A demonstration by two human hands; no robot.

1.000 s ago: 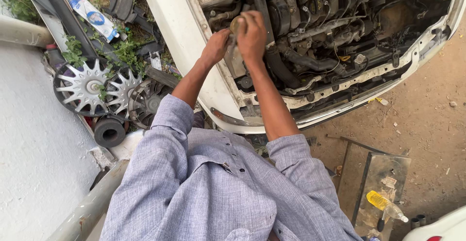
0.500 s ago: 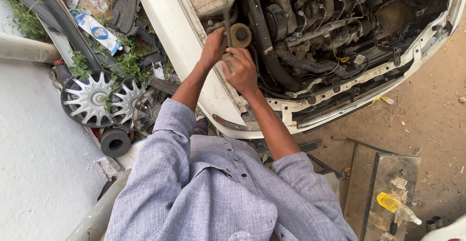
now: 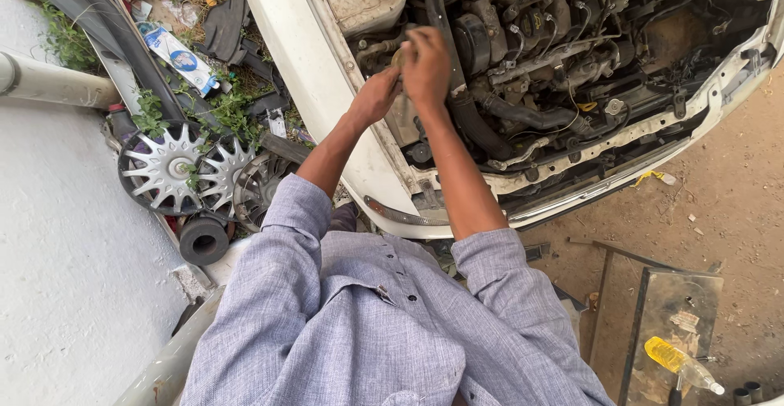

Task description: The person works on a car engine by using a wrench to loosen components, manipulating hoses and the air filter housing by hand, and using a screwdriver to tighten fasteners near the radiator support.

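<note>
My right hand [image 3: 426, 64] closes over a small round tan metal part [image 3: 399, 56], straight ahead above the open engine bay [image 3: 572, 55]. My left hand [image 3: 374, 95] sits just beside and below it, fingers curled toward it; I cannot tell whether it grips.

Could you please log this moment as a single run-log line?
left hand: on small round part | right hand: gripping same part | place: engine bay of white car

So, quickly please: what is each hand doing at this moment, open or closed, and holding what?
Left hand: fingers curled against a small round part in the engine bay; grip unclear.
Right hand: closed over the same part.
</note>
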